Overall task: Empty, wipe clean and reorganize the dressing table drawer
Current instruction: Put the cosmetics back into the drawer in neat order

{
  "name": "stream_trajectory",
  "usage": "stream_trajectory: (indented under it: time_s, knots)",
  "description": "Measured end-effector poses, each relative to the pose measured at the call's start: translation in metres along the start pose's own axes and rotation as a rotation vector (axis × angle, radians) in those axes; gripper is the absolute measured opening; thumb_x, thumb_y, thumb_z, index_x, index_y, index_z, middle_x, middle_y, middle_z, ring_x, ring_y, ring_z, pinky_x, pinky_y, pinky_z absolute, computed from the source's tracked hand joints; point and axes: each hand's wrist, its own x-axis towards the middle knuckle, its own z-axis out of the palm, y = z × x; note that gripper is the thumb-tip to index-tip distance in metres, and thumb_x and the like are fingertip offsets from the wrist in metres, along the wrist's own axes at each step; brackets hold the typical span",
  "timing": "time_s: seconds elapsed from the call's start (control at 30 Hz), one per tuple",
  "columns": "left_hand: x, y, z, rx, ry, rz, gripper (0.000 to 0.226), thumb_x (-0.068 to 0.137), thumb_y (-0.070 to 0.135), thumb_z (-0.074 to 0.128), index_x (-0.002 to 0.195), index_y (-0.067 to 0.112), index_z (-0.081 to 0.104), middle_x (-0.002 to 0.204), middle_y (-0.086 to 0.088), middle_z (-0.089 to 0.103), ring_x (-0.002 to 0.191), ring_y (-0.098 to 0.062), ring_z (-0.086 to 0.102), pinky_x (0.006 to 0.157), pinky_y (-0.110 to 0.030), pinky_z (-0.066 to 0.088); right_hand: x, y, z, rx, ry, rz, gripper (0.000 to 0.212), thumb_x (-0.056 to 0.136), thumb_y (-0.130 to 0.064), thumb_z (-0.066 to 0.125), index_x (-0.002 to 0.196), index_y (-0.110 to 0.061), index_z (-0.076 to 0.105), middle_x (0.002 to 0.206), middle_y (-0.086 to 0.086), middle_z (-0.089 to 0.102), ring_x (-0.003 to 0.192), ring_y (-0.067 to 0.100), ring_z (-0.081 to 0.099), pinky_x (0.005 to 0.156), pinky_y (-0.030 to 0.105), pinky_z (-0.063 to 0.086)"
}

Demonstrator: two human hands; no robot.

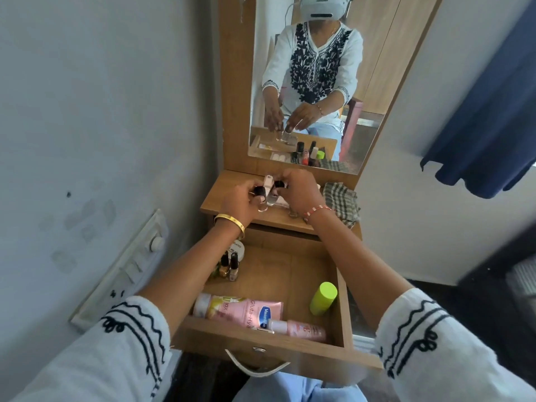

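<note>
The wooden drawer (342, 311) stands pulled open below the dressing table top (232, 211). Inside lie a pink Vaseline lotion tube (240, 310), a smaller pink bottle (301, 329), a lime-green container (323, 298), a few nail polish bottles (230, 266) and a white jar (239, 248). Both hands are over the table top. My left hand (239, 203) grips a small clear bottle with a black cap (261, 195). My right hand (300, 191) pinches another black-capped bottle (277, 188). A checked cloth (340, 203) lies at the top's right.
A mirror (313, 82) rises behind the table top and reflects several small bottles standing there. A switch panel (124, 271) is on the left wall. A dark blue curtain (487, 111) hangs at the right.
</note>
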Motion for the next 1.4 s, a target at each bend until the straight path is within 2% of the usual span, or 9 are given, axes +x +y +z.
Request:
stream_trajectory:
  time_s: [0.1, 0.2, 0.43, 0.57, 0.8, 1.1, 1.2, 1.33, 1.4]
  knots:
    - [-0.015, -0.002, -0.017, -0.094, 0.050, -0.001, 0.029, 0.083, 0.004, 0.062, 0.111, 0.011, 0.063, 0.108, -0.007, 0.067, 0.095, -0.018, 0.063, 0.080, -0.021, 0.046, -0.016, -0.014, -0.003, 0.138, 0.049, 0.028, 0.020, 0.082, -0.011, 0.067, 0.102, -0.010, 0.068, 0.100, 0.007, 0.069, 0.092, 0.020, 0.061, 0.076, 0.021, 0.041]
    - [-0.036, -0.008, -0.035, -0.123, 0.037, -0.019, 0.032, 0.082, 0.004, 0.063, 0.113, 0.012, 0.063, 0.108, -0.005, 0.068, 0.089, -0.011, 0.061, 0.080, -0.018, 0.044, -0.036, -0.027, -0.002, 0.233, 0.059, 0.072, 0.020, 0.080, -0.018, 0.070, 0.099, -0.012, 0.068, 0.092, 0.005, 0.068, 0.083, 0.016, 0.060, 0.076, 0.027, 0.048]
    - [-0.105, -0.045, -0.057, -0.071, 0.021, -0.058, 0.034, 0.080, -0.001, 0.063, 0.111, 0.013, 0.065, 0.105, -0.004, 0.068, 0.088, -0.010, 0.060, 0.087, -0.023, 0.047, -0.088, -0.038, 0.041, 0.353, -0.084, 0.142, 0.020, 0.078, -0.016, 0.073, 0.097, -0.012, 0.070, 0.082, -0.002, 0.065, 0.067, 0.002, 0.054, 0.051, 0.003, 0.036]
    - [-0.118, -0.066, -0.060, -0.003, -0.027, -0.109, 0.033, 0.080, -0.001, 0.063, 0.111, 0.011, 0.064, 0.110, -0.008, 0.067, 0.090, -0.015, 0.061, 0.088, -0.024, 0.047, -0.104, -0.042, 0.071, 0.370, -0.175, 0.201, 0.021, 0.077, -0.014, 0.074, 0.098, -0.012, 0.070, 0.093, 0.002, 0.070, 0.078, 0.007, 0.058, 0.065, 0.011, 0.042]
    - [-0.110, -0.088, -0.056, 0.298, -0.210, -0.090, 0.039, 0.083, 0.002, 0.059, 0.120, 0.013, 0.060, 0.113, -0.008, 0.063, 0.102, -0.025, 0.060, 0.088, -0.027, 0.045, -0.113, -0.057, 0.109, 0.210, -0.276, 0.102, 0.021, 0.081, -0.009, 0.067, 0.102, -0.010, 0.070, 0.101, 0.010, 0.071, 0.094, 0.022, 0.065, 0.083, 0.028, 0.052]
    - [-0.094, -0.101, -0.048, 0.763, -0.353, 0.033, 0.038, 0.087, 0.017, 0.055, 0.124, 0.023, 0.056, 0.119, -0.003, 0.057, 0.111, -0.023, 0.045, 0.091, -0.032, 0.041, -0.109, -0.064, 0.136, 0.062, -0.380, 0.030, 0.027, 0.084, -0.005, 0.058, 0.111, -0.008, 0.063, 0.111, 0.013, 0.067, 0.105, 0.029, 0.061, 0.085, 0.029, 0.046]
    - [-0.094, -0.105, -0.044, 0.786, -0.329, 0.025, 0.037, 0.085, 0.013, 0.057, 0.121, 0.022, 0.058, 0.114, -0.004, 0.052, 0.108, -0.024, 0.045, 0.088, -0.032, 0.041, -0.110, -0.063, 0.143, 0.082, -0.374, 0.055, 0.027, 0.085, -0.001, 0.056, 0.111, -0.007, 0.061, 0.109, 0.016, 0.066, 0.103, 0.032, 0.061, 0.083, 0.031, 0.047]
    - [-0.098, -0.110, -0.039, 0.744, -0.287, 0.011, 0.024, 0.084, 0.013, 0.058, 0.107, 0.012, 0.065, 0.107, -0.008, 0.050, 0.098, -0.026, 0.050, 0.070, -0.028, 0.035, -0.110, -0.063, 0.148, 0.099, -0.329, 0.063, 0.025, 0.085, 0.001, 0.055, 0.108, -0.006, 0.060, 0.108, 0.018, 0.066, 0.102, 0.033, 0.061, 0.081, 0.031, 0.048]
    - [-0.099, -0.111, -0.037, 0.733, -0.275, 0.007, 0.022, 0.083, 0.012, 0.059, 0.105, 0.010, 0.065, 0.107, -0.009, 0.050, 0.096, -0.026, 0.051, 0.068, -0.028, 0.033, -0.110, -0.062, 0.149, 0.113, -0.317, 0.075, 0.025, 0.084, 0.002, 0.054, 0.107, -0.006, 0.060, 0.108, 0.018, 0.066, 0.102, 0.033, 0.061, 0.082, 0.031, 0.049]
